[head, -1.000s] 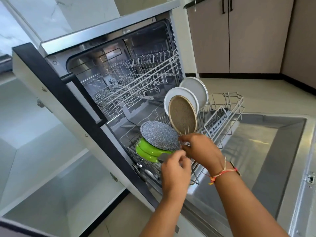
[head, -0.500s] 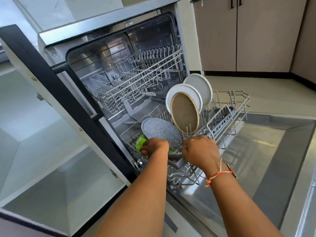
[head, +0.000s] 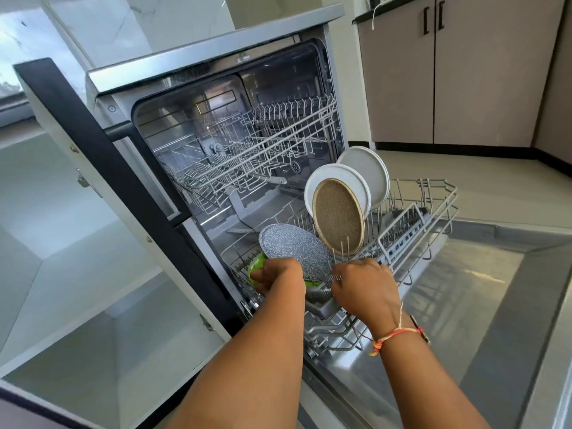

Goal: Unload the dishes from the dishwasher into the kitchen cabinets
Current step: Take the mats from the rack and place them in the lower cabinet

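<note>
The lower rack stands out over the lowered door of the dishwasher. At the rack's seven o'clock corner the left grip curls round a green bowl, which sits under a leaning speckled grey plate. At three o'clock of it the right grip is curled, knuckles up, at that plate's lower edge. Whether it grasps anything I cannot tell. Toward one o'clock a brown oval plate, a white plate and a second white plate stand upright in the rack.
</note>
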Motion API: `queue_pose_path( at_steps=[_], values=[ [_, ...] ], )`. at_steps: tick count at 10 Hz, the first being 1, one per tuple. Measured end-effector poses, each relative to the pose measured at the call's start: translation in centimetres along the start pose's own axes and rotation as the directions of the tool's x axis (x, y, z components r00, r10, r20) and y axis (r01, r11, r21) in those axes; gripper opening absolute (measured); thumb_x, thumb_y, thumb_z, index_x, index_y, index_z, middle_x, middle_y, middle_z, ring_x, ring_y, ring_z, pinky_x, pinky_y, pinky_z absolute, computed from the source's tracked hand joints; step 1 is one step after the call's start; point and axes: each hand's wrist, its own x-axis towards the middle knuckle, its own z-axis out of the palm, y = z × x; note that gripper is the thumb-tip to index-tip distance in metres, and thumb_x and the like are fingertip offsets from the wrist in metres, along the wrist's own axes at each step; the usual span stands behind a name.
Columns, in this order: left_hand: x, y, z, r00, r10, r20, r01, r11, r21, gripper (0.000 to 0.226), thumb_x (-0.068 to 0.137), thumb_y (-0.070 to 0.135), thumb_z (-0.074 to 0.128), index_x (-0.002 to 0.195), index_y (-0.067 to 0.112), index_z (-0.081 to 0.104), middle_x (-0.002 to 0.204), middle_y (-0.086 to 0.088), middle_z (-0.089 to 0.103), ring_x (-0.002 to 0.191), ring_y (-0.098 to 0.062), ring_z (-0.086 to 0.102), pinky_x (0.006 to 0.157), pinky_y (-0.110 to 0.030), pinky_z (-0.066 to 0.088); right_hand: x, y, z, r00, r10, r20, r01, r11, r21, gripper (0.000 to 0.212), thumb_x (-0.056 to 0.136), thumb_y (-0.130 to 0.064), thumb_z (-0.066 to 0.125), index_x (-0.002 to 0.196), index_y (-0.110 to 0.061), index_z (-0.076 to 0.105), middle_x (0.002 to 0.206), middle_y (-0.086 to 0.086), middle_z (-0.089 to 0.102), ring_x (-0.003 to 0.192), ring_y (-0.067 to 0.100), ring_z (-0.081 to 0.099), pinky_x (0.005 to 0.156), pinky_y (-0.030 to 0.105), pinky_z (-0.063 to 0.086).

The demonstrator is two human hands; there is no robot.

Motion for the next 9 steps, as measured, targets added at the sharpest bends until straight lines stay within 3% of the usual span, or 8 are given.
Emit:
queue_pose_path(
  at_steps=[1, 2, 3, 4, 6, 7, 8, 9],
  values=[
    [3.1, 0.0, 1.1, 0.997, 0.072, -0.015, -0.073, 0.972, -0.223, 0.056, 0.096, 0.027, 0.038, 0.149, 0.008, 0.034, 0.153, -0.016, 0.035, 0.138, -0.028, 0.04, 0.078, -0.017, 0.041, -0.3, 0.0, -0.1, 1.0, 0.0, -0.013, 0.0, 1.0, 0.012, 0.032, 0.092, -0.036, 0.044, 0.117, -0.029, 0.064, 0.119, -0.001, 0.066, 0.116, 0.026, 0.053, 0.097, 0.042, 0.04],
    [4.2, -0.1, 1.4, 0.979, 0.204, -0.008, -0.204, 0.976, -0.075, 0.058, 0.092, 0.013, 0.051, 0.148, 0.013, 0.038, 0.11, -0.006, 0.064, 0.084, -0.015, 0.062, 0.053, -0.024, 0.052, -0.3, -0.2, -0.2, 1.0, 0.013, -0.017, -0.012, 0.999, 0.03, 0.032, 0.093, -0.035, 0.044, 0.117, -0.03, 0.064, 0.119, -0.001, 0.067, 0.116, 0.026, 0.053, 0.099, 0.043, 0.039],
    [1.2, 1.4, 0.7, 0.95, 0.3, -0.089, -0.311, 0.937, -0.158, 0.044, 0.093, 0.005, 0.05, 0.136, 0.008, 0.051, 0.113, -0.008, 0.066, 0.099, -0.024, 0.066, 0.065, -0.023, 0.05, -0.2, -0.3, -0.1, 0.999, 0.032, -0.028, -0.031, 0.999, 0.034, 0.028, 0.091, -0.031, 0.046, 0.113, -0.029, 0.064, 0.115, 0.0, 0.068, 0.113, 0.027, 0.054, 0.097, 0.043, 0.039],
    [-0.7, 3.5, 0.5, 0.969, 0.234, -0.079, -0.244, 0.852, -0.463, 0.022, 0.097, 0.02, 0.052, 0.113, 0.009, 0.063, 0.117, -0.02, 0.066, 0.106, -0.037, 0.064, 0.085, -0.038, 0.056, -0.1, -0.7, -0.3, 0.997, 0.074, -0.018, -0.073, 0.996, 0.047, 0.028, 0.09, -0.029, 0.049, 0.113, -0.028, 0.064, 0.115, 0.0, 0.067, 0.113, 0.027, 0.055, 0.097, 0.042, 0.04],
    [-3.1, 1.8, -0.2, 0.91, 0.375, -0.178, -0.414, 0.785, -0.461, 0.017, 0.099, 0.02, 0.056, 0.11, 0.008, 0.052, 0.107, -0.017, 0.065, 0.092, -0.03, 0.065, 0.082, -0.039, 0.056, 1.7, -2.5, -0.3, 0.979, 0.127, -0.162, -0.084, 0.965, 0.248, 0.038, 0.095, -0.022, 0.051, 0.13, -0.008, 0.052, 0.131, 0.013, 0.052, 0.121, 0.031, 0.05, 0.102, 0.037, 0.043],
    [-2.8, 0.5, -0.6, 0.91, 0.376, -0.174, -0.414, 0.801, -0.432, 0.014, 0.099, 0.019, 0.054, 0.108, 0.01, 0.049, 0.103, -0.016, 0.064, 0.085, -0.027, 0.061, 0.077, -0.035, 0.052, 5.3, -3.6, -0.8, 0.984, 0.128, -0.124, -0.091, 0.959, 0.269, 0.056, 0.097, -0.015, 0.048, 0.148, -0.004, 0.029, 0.157, 0.028, 0.014, 0.146, 0.039, 0.019, 0.12, 0.038, 0.019],
    [-2.9, -0.7, -1.1, 0.914, 0.38, -0.142, -0.404, 0.823, -0.399, 0.014, 0.099, 0.017, 0.055, 0.105, 0.01, 0.045, 0.097, -0.012, 0.061, 0.082, -0.027, 0.06, 0.074, -0.036, 0.052, 9.6, -2.8, -0.6, 0.966, 0.241, -0.097, -0.223, 0.96, 0.167, 0.064, 0.092, -0.005, 0.043, 0.152, -0.01, 0.023, 0.156, 0.037, 0.001, 0.147, 0.047, 0.004, 0.121, 0.047, 0.01],
    [-3.4, -1.8, -1.7, 0.899, 0.425, -0.111, -0.434, 0.823, -0.366, 0.014, 0.098, 0.016, 0.057, 0.102, 0.012, 0.044, 0.091, -0.006, 0.057, 0.079, -0.024, 0.059, 0.071, -0.032, 0.05, 13.2, -0.8, 0.1, 0.899, 0.433, -0.061, -0.417, 0.89, 0.185, 0.049, 0.097, -0.009, 0.042, 0.145, -0.015, 0.038, 0.154, 0.034, 0.016, 0.144, 0.048, 0.019, 0.114, 0.055, 0.027]
  ],
)
